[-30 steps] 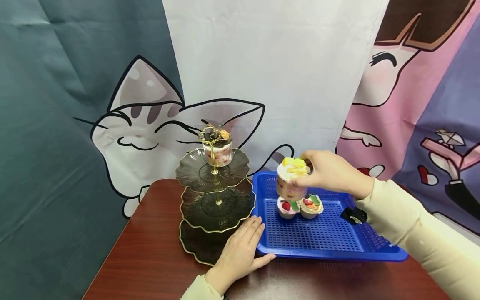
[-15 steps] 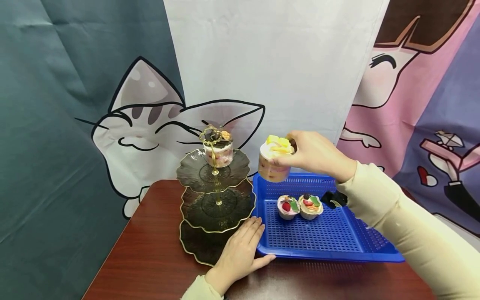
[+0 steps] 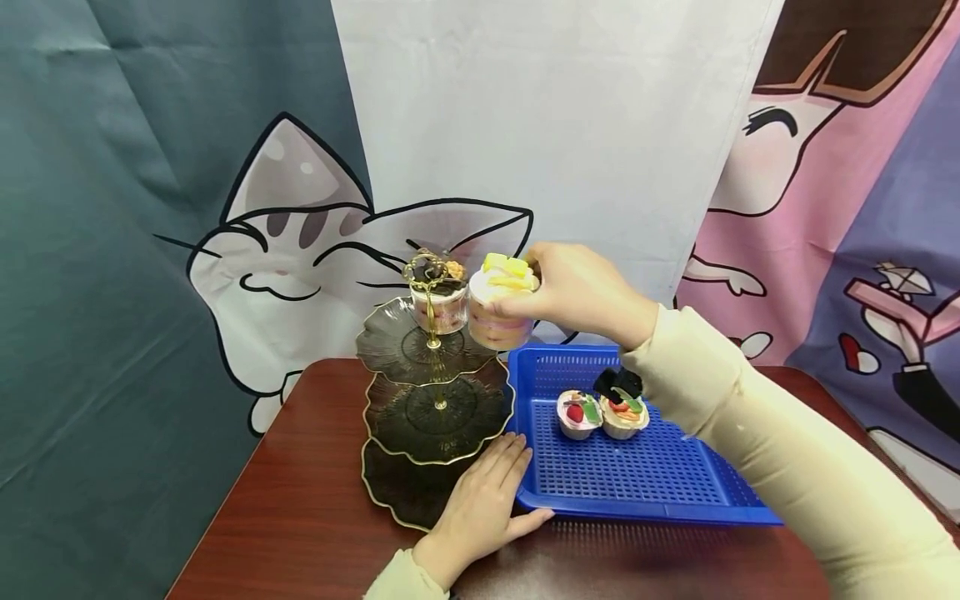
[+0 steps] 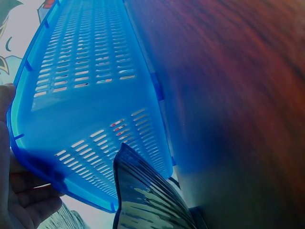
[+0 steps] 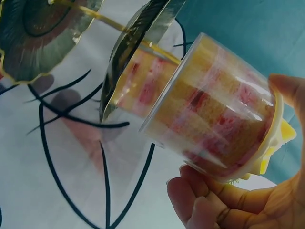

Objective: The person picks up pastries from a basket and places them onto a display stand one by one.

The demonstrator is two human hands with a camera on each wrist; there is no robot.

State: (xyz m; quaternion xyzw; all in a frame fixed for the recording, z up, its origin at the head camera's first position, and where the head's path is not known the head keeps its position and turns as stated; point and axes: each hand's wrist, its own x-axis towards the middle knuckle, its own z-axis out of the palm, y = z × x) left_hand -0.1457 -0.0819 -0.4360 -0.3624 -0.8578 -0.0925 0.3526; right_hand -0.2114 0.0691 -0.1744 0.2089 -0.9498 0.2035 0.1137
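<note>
My right hand [image 3: 577, 287] pinches a clear dessert cup [image 3: 501, 321] topped with cream and yellow fruit pieces. It is held in the air at the right of the top tier of a three-tier stand [image 3: 390, 358]. The right wrist view shows layered cake through the cup wall, thumb and fingers on opposite sides near the rim. Another cup [image 3: 441, 308], with dark topping, stands on that top tier, partly behind the gold handle. My left hand [image 3: 483, 500] rests with fingers extended on the left edge of a blue basket [image 3: 652, 510], beside the stand's lower tiers.
Two small cupcakes with fruit topping, one pink [image 3: 576, 421] and one cream-coloured [image 3: 622, 425], sit side by side in the basket. Stand and basket share a reddish-brown table [image 3: 277, 483]. A printed cartoon curtain [image 3: 585, 125] hangs behind.
My right hand has carried the yellow-topped cup up and left, from over the basket to beside the stand's top tier. The left hand stays in place on the basket edge.
</note>
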